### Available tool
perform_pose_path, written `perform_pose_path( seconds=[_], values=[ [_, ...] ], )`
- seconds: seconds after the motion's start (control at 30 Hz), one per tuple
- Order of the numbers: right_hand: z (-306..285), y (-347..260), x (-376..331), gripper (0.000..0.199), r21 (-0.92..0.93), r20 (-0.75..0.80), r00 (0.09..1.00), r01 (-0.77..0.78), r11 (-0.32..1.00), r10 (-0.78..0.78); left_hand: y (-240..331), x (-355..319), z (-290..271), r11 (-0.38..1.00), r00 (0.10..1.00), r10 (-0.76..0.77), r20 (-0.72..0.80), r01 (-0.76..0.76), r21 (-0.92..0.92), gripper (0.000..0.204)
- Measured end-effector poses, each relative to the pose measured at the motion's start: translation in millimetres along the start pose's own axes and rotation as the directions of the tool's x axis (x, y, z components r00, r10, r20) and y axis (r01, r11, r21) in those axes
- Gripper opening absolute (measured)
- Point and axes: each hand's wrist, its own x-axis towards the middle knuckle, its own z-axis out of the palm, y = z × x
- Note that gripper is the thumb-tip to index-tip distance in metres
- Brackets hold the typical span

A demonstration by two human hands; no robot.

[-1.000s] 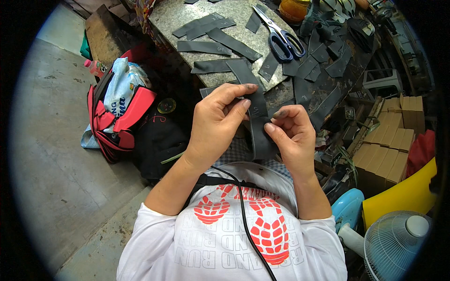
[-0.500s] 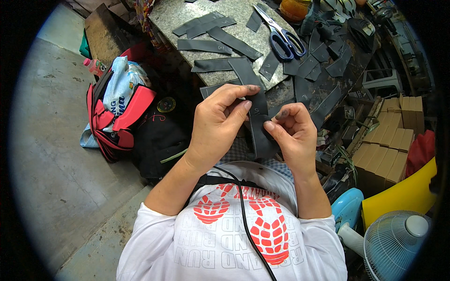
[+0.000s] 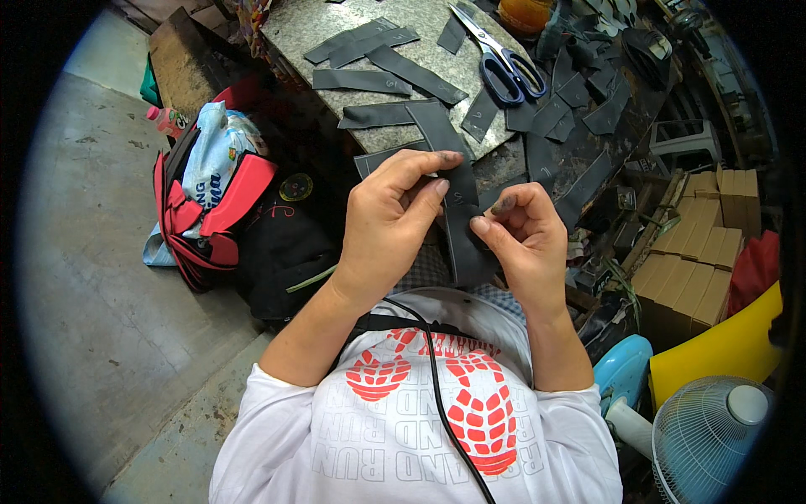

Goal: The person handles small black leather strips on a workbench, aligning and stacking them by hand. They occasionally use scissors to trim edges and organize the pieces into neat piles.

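Held upright in front of me is a dark grey leather-like strip with a pale handwritten mark on it. My left hand pinches its upper part between thumb and fingers. On the strip's right edge, lower down, my right hand is closed in a pinch with the thumb in front. Some fingertips look stained dark. Beyond my hands, several similar strips lie scattered on a speckled stone slab. A pair of scissors with dark blue handles rests there, blades parted slightly and pointing away.
Dark offcuts pile up right of the slab. Cardboard boxes are stacked at right, above a yellow sheet-like object and a fan. A red-and-black bag stands left. A black cable runs down my shirt.
Both hands keep the same pinch on the strip. The slab and the things on it appear slightly further left in the picture.
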Motion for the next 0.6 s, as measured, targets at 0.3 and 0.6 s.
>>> perform_pose_path(
  seconds=[0.3,0.6],
  values=[
    [-3.2,3.3,-1.0,0.027,0.04,0.014,0.999,-0.034,0.999,0.033,2.0,-3.9,-2.2,0.995,0.996,-0.067,0.065,0.071,-0.063,0.03],
    [-4.4,-1.6,-5.7,0.011,-0.161,0.117,0.988,-0.084,0.983,0.103,0.6,-12.6,0.0,0.992,0.991,0.05,0.122,-0.034,-0.125,0.056]
  ],
)
